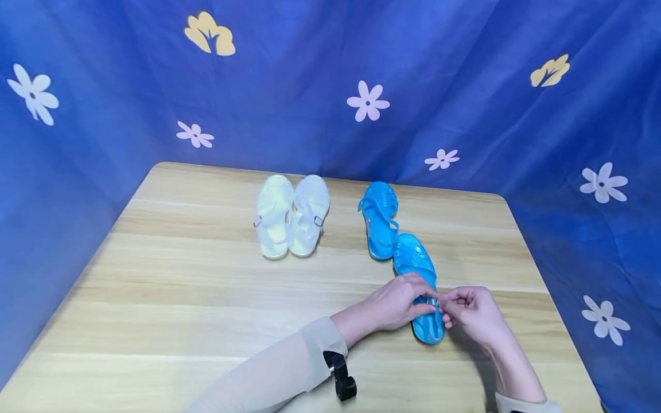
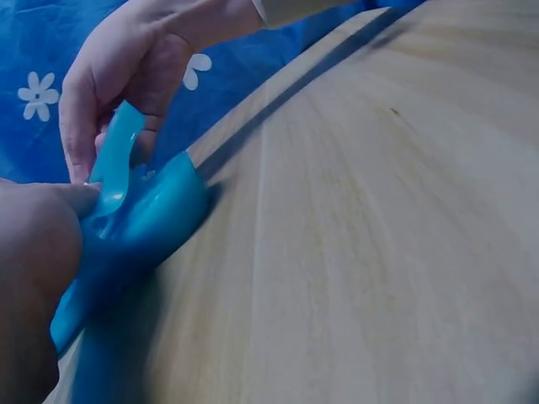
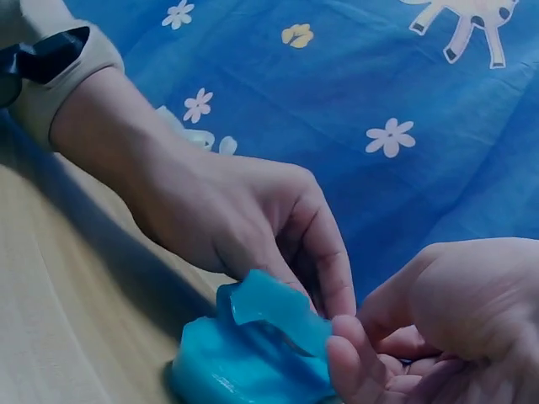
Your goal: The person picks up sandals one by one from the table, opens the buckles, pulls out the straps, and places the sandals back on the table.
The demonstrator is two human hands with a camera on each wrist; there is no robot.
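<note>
A blue jelly sandal (image 1: 416, 265) lies on the wooden table (image 1: 206, 298), heel toward me. Both hands meet at its ankle strap. My left hand (image 1: 424, 301) reaches in from the left and pinches the strap by the heel. My right hand (image 1: 448, 310) pinches the strap's end from the right, fingers curled. In the left wrist view the strap (image 2: 118, 160) stands up from the sandal (image 2: 143, 227) between the fingers. The right wrist view shows the sandal's heel (image 3: 253, 353) under both hands. The buckle itself is hidden by the fingers.
A second blue sandal (image 1: 379, 221) lies just beyond, touching the held one's toe. A pair of white sandals (image 1: 291, 215) sits side by side at the table's middle back. Blue flowered cloth (image 1: 465, 86) hangs around the table on all sides.
</note>
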